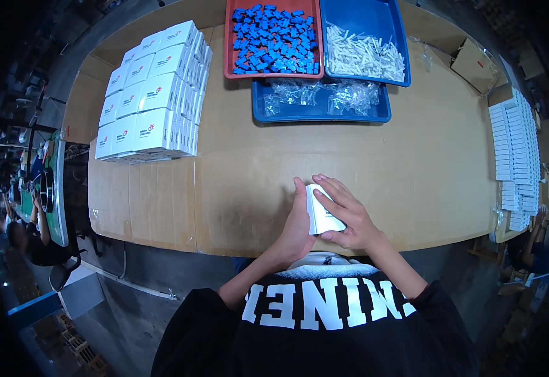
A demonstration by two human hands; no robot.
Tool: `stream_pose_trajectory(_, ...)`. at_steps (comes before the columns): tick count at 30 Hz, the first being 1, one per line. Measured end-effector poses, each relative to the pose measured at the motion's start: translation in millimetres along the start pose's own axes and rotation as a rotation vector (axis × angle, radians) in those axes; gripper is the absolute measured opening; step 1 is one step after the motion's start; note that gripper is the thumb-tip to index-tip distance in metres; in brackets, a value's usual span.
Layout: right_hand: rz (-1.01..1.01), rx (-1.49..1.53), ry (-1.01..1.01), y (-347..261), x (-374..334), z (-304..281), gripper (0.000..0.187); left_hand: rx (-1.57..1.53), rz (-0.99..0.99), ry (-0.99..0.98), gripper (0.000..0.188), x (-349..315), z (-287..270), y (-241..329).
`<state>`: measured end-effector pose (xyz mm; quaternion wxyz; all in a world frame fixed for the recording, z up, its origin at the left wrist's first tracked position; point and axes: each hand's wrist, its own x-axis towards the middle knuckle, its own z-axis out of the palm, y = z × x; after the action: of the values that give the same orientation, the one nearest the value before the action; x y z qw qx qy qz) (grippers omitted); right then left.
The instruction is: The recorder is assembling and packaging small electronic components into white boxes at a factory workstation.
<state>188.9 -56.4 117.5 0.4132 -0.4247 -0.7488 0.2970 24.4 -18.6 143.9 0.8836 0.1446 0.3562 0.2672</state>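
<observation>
Between my two hands, close to the table's near edge, is a small white box point(326, 217) with a little dark print on its upper face. My left hand point(297, 225) presses along the box's left side, fingers mostly hidden behind it. Over the far edge and right side curls my right hand point(354, 220), its thumb near the front corner and its fingers across the top. Both hands grip the box.
A tall stack of white boxes point(152, 94) stands at left. Beyond my hands are a red tray point(274, 76) of blue parts, a blue tray point(364, 80) of white sticks, and another blue tray point(321, 117) with clear plastic bags. More white boxes point(515, 157) are piled at right.
</observation>
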Motion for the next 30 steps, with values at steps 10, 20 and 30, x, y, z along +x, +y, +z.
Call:
stream_pose_trajectory(10, 0.350, 0.487, 0.370, -18, 11, -10, 0.066, 0.175, 0.121, -0.163, 0.058, -4, 0, 12)
stream_pose_trajectory(20, 0.600, 0.938, 0.223, -30, -10, -39, 0.036, 0.709, 0.222, -0.321, 0.048, -26, 2, 40)
stream_pose_trajectory(30, 0.474, 0.988, 0.112, -26, -8, -46, 0.035, 0.786, 0.350, -0.478, 0.051, -30, -1, 41)
